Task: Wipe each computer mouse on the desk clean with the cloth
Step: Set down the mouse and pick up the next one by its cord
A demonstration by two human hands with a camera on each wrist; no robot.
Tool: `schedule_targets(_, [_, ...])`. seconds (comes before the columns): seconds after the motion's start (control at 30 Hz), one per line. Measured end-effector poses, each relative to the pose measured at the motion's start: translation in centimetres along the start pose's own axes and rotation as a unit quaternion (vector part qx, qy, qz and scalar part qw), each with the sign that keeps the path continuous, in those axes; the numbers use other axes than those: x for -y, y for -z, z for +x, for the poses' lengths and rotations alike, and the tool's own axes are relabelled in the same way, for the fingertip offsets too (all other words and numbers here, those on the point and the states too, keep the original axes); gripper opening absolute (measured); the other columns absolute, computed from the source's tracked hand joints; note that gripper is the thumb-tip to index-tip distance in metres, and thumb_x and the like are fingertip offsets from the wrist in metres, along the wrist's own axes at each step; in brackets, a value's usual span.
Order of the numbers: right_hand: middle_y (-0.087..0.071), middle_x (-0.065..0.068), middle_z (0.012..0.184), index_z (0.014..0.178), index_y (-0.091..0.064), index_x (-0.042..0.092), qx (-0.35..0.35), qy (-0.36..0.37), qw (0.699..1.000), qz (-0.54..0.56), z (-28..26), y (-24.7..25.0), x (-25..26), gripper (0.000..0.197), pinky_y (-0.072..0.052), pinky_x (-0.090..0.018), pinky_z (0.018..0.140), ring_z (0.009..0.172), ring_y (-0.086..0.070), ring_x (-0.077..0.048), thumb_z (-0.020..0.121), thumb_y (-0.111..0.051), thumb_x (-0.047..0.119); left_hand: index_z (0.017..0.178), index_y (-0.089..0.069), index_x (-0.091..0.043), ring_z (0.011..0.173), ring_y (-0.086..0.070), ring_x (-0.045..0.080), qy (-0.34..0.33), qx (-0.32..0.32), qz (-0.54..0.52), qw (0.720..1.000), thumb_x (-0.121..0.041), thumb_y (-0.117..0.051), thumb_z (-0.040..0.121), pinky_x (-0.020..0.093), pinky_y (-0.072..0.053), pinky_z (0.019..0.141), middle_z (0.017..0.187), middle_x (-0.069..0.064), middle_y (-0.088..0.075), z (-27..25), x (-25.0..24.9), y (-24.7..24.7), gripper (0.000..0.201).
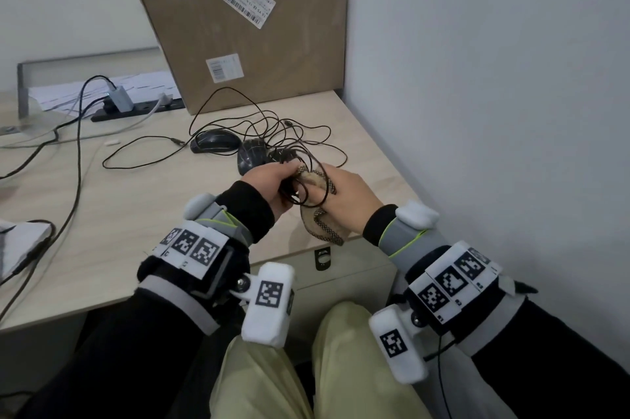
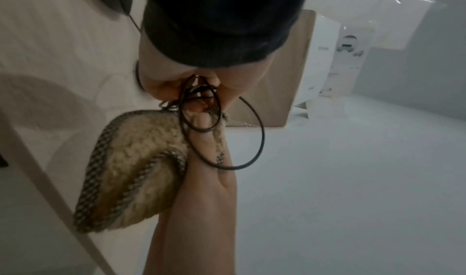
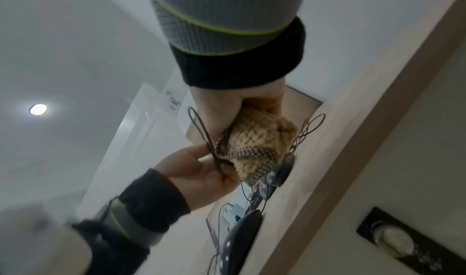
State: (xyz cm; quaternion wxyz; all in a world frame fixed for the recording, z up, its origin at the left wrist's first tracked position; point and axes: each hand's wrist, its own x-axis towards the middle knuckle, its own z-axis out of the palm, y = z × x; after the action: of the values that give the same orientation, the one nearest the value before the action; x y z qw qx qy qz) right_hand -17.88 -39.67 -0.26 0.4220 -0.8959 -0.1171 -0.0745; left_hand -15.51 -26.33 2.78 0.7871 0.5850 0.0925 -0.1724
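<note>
Above the desk's [image 1: 119, 214] front right corner, my left hand [image 1: 272, 179] pinches a bundle of black mouse cable loops [image 1: 306, 195]. My right hand [image 1: 344, 193] grips a tan cloth [image 1: 320, 224] with a checked edge and holds it against those loops. The left wrist view shows the cable loops [image 2: 252, 140] over the cloth [image 2: 131, 165]. In the right wrist view my left hand [image 3: 201, 175] touches the cloth [image 3: 257, 140]. Two black mice [image 1: 214, 141] [image 1: 251, 156] lie on the desk just beyond my hands. A third dark mouse [image 1: 283, 155] is half hidden under cables.
A big cardboard box [image 1: 238, 26] leans at the back of the desk, against the wall on the right. A black power strip [image 1: 136, 108] with a charger lies at the back left, its cables trailing across the desk. A drawer lock [image 1: 322, 258] sits under the edge.
</note>
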Motion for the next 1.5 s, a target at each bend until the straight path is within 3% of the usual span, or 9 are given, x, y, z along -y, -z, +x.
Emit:
schedule_targets(0.13, [-0.064,-0.006,0.088,0.094,-0.06,0.01,-0.059,-0.055,0.981,0.175,-0.1,1.1,-0.4,0.018,-0.048,-0.037,0.083,0.085,-0.06,-0.022,0.093,-0.054,0.027,0.074,-0.051,-0.005,0.034,-0.051,0.003,-0.057,-0.005,0.002,0.998,-0.013,-0.043,0.099,0.011,-0.037,0.036,0.044,-0.002,-0.058,-0.5,-0.5,0.4,0.028])
schedule_targets(0.33, [-0.066,-0.005,0.085,0.079,-0.058,0.02,-0.152,-0.15,0.943,0.257,0.3,2.6,-2.2,0.018,-0.051,-0.048,0.089,0.088,-0.064,-0.029,0.092,-0.054,0.032,0.076,-0.054,-0.003,0.032,-0.051,0.003,-0.09,-0.024,-0.022,0.995,-0.013,-0.049,0.097,0.011,-0.044,0.04,0.052,0.004,-0.062,-0.7,-1.5,1.4,0.023])
schedule_targets(0.57, [-0.065,-0.005,0.082,0.08,-0.061,0.019,-0.114,-0.167,0.927,0.315,0.3,2.8,-2.0,0.016,-0.048,-0.048,0.091,0.083,-0.062,-0.025,0.093,-0.052,0.023,0.074,-0.057,-0.006,0.037,-0.054,0.002,-0.082,-0.016,-0.038,0.996,-0.011,-0.054,0.094,0.009,-0.045,0.043,0.048,-0.001,-0.062,-1.2,-1.8,1.4,0.021])
schedule_targets(0.7, [-0.064,-0.022,0.104,0.092,-0.064,0.012,-0.058,-0.181,0.883,0.429,-0.1,2.5,-0.8,0.016,-0.045,-0.057,0.095,0.103,-0.06,-0.041,0.094,-0.049,0.017,0.074,-0.057,-0.005,0.04,-0.056,0.002,-0.086,-0.015,-0.048,0.995,-0.01,-0.055,0.093,0.009,-0.045,0.043,0.048,-0.002,-0.061,-1.3,-1.8,1.3,0.02])
schedule_targets(0.87, [-0.067,-0.014,0.105,0.105,-0.064,0.011,0.048,-0.17,0.853,0.491,-0.8,2.7,0.7,0.042,-0.055,-0.048,0.081,0.094,-0.065,-0.032,0.09,-0.045,0.046,0.075,-0.056,-0.005,0.036,-0.053,0.002,-0.103,-0.025,-0.041,0.994,-0.009,-0.054,0.093,0.01,-0.042,0.039,0.048,-0.001,-0.061,-1.2,-1.6,0.9,0.019])
schedule_targets(0.93, [-0.068,-0.008,0.099,0.106,-0.062,0.012,0.08,-0.145,0.861,0.481,-1.1,2.7,1.0,0.047,-0.058,-0.043,0.071,0.086,-0.067,-0.024,0.078,-0.052,0.049,0.075,-0.055,-0.004,0.038,-0.054,0.002,-0.113,-0.027,-0.037,0.993,-0.009,-0.054,0.094,0.011,-0.043,0.04,0.047,-0.001,-0.062,-1.1,-1.5,0.8,0.019])
schedule_targets(1.13, [-0.066,-0.006,0.077,0.093,-0.06,0.01,0.064,-0.084,0.904,0.414,-1.2,2.0,0.5,0.013,-0.059,-0.034,0.065,0.069,-0.067,-0.019,0.085,-0.06,0.0,0.075,-0.056,-0.004,0.046,-0.061,0.004,-0.137,-0.033,-0.05,0.989,-0.007,-0.054,0.093,0.012,-0.045,0.043,0.047,-0.002,-0.062,-0.9,-1.2,0.6,0.019])
schedule_targets(1.4, [-0.071,-0.015,0.096,0.098,-0.065,0.005,0.003,-0.05,0.976,0.212,-0.8,1.3,0.1,0.012,-0.052,-0.042,0.086,0.088,-0.067,-0.027,0.09,-0.058,0.011,0.079,-0.059,-0.003,0.05,-0.059,0.006,-0.127,0.007,0.022,0.992,-0.009,-0.056,0.092,0.014,-0.047,0.047,0.063,0.005,-0.062,-1.3,-0.8,0.5,0.015])
schedule_targets(1.5, [-0.071,-0.014,0.085,0.09,-0.066,0.006,-0.015,-0.045,0.983,0.179,-0.7,1.0,0.1,0.016,-0.052,-0.04,0.08,0.078,-0.067,-0.027,0.088,-0.061,0.02,0.082,-0.058,-0.008,0.065,-0.06,0.01,-0.116,0.047,0.08,0.989,-0.003,-0.06,0.088,0.014,-0.048,0.05,0.08,0.007,-0.061,-1.5,-0.8,0.6,0.007])
